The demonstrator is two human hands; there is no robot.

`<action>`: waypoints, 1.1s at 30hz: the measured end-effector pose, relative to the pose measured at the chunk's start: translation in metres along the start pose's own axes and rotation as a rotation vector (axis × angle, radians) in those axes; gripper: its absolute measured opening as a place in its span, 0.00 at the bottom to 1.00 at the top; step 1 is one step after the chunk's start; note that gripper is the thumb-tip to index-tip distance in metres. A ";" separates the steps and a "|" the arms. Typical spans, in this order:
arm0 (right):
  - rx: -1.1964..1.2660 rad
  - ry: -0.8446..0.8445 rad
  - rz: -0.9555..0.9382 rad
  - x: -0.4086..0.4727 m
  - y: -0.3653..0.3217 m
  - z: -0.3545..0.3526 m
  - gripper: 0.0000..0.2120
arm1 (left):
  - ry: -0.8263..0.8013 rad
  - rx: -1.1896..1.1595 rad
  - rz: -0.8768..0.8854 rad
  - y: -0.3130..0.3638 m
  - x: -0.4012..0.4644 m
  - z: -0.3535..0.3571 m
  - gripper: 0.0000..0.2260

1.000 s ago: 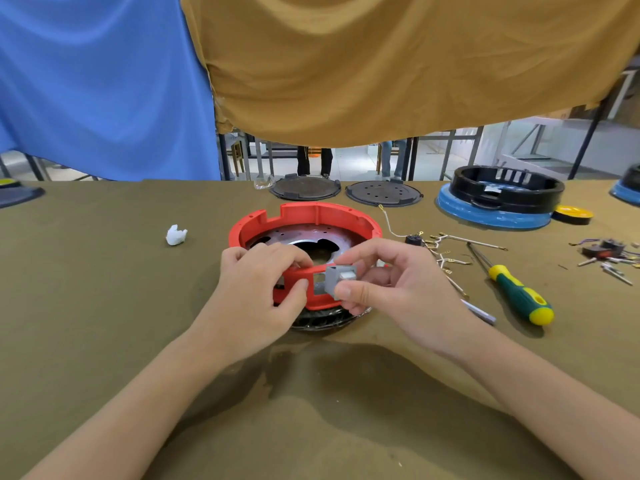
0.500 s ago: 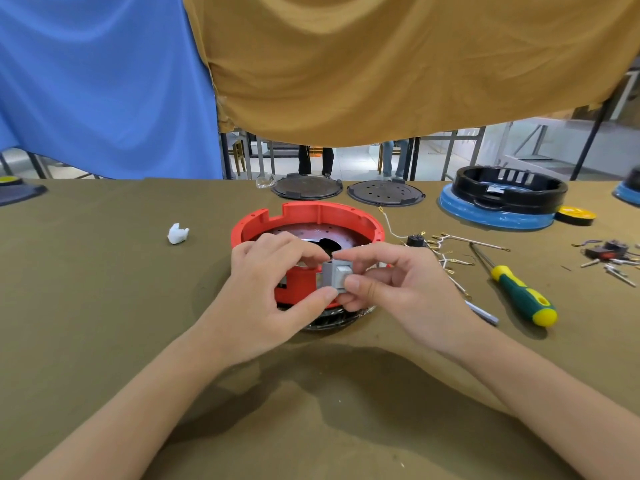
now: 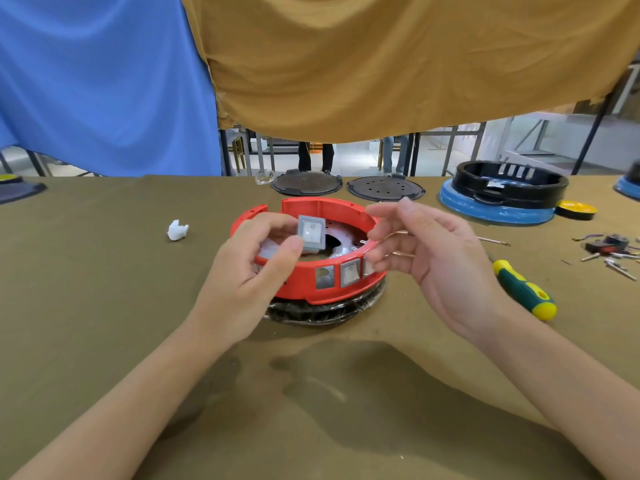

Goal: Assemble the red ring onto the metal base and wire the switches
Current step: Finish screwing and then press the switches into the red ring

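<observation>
The red ring [image 3: 301, 284] sits on the round metal base [image 3: 332, 308] at the table's middle. Its near wall shows an empty square cutout [image 3: 325, 276] and a grey switch [image 3: 350, 273] fitted beside it. My left hand [image 3: 252, 271] pinches a loose grey switch [image 3: 311, 233] between thumb and fingers, lifted above the ring's near left rim. My right hand [image 3: 426, 258] hovers at the ring's right side with relaxed, spread fingers, holding nothing. Thin wires [image 3: 398, 233] lie behind its fingers.
A green and yellow screwdriver [image 3: 524, 291] lies right of the ring, with small connectors [image 3: 609, 251] further right. Two dark round plates [image 3: 306, 184] and a black ring on a blue base [image 3: 502, 199] stand at the back. A white scrap [image 3: 177, 230] lies left.
Both hands were together at the ring's near wall with the switch. Now my left hand has lifted the switch above the rim, my right hand has let go and moved right.
</observation>
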State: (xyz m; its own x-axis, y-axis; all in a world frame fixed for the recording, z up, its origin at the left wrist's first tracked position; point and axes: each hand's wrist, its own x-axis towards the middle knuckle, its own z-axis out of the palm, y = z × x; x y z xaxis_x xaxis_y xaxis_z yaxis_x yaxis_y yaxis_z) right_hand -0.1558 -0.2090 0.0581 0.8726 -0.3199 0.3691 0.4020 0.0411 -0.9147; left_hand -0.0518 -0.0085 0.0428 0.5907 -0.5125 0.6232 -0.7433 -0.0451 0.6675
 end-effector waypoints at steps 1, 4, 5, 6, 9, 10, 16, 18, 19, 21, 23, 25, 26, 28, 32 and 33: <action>-0.023 0.051 -0.017 0.001 -0.001 -0.002 0.15 | 0.023 -0.019 -0.013 -0.001 0.001 -0.001 0.16; -0.099 0.143 -0.012 0.000 0.002 -0.003 0.14 | 0.031 -0.008 -0.037 -0.001 0.001 0.000 0.18; -0.110 0.151 -0.005 0.000 0.003 -0.002 0.14 | 0.028 -0.001 -0.040 -0.002 0.000 0.000 0.18; -0.115 0.152 -0.001 -0.001 0.003 -0.001 0.13 | 0.027 0.006 -0.040 -0.001 -0.001 0.001 0.19; -0.123 0.131 -0.008 -0.002 0.004 0.001 0.12 | 0.031 0.043 -0.019 -0.001 -0.001 0.002 0.19; -0.130 0.123 -0.014 -0.002 0.004 0.001 0.12 | 0.032 0.054 -0.013 -0.001 -0.001 0.002 0.18; -0.206 -0.001 -0.054 -0.002 0.001 -0.002 0.10 | 0.014 0.093 0.019 0.000 -0.003 0.004 0.17; -0.258 -0.132 -0.057 -0.006 0.007 0.004 0.14 | -0.022 0.130 0.072 0.002 -0.003 0.007 0.15; -0.263 -0.175 -0.056 -0.008 0.011 0.009 0.15 | -0.047 0.162 0.111 0.002 -0.004 0.008 0.13; -0.231 -0.189 -0.049 -0.009 0.017 0.014 0.14 | -0.085 0.207 0.168 0.002 -0.005 0.009 0.11; -0.158 -0.166 -0.021 -0.008 0.019 0.014 0.12 | -0.110 0.225 0.185 0.000 -0.005 0.009 0.12; -0.085 -0.156 0.009 -0.007 0.018 0.010 0.08 | -0.130 0.246 0.212 -0.001 -0.006 0.010 0.14; -0.063 -0.158 0.019 -0.007 0.018 0.008 0.06 | -0.139 0.253 0.223 -0.002 -0.006 0.010 0.14; -0.049 -0.173 0.028 -0.007 0.019 0.007 0.05 | -0.148 0.257 0.228 -0.002 -0.007 0.011 0.15; -0.037 -0.171 0.035 -0.007 0.020 0.008 0.06 | -0.147 0.228 0.206 -0.001 -0.006 0.010 0.16; -0.034 -0.169 0.034 -0.007 0.020 0.008 0.06 | -0.147 0.220 0.202 -0.001 -0.006 0.010 0.16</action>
State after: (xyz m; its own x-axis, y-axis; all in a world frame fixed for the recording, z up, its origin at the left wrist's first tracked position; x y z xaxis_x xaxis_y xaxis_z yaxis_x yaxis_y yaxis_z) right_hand -0.1519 -0.1979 0.0387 0.9209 -0.1552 0.3577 0.3643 0.0160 -0.9311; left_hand -0.0579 -0.0136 0.0349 0.3850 -0.6475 0.6577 -0.9002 -0.1061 0.4225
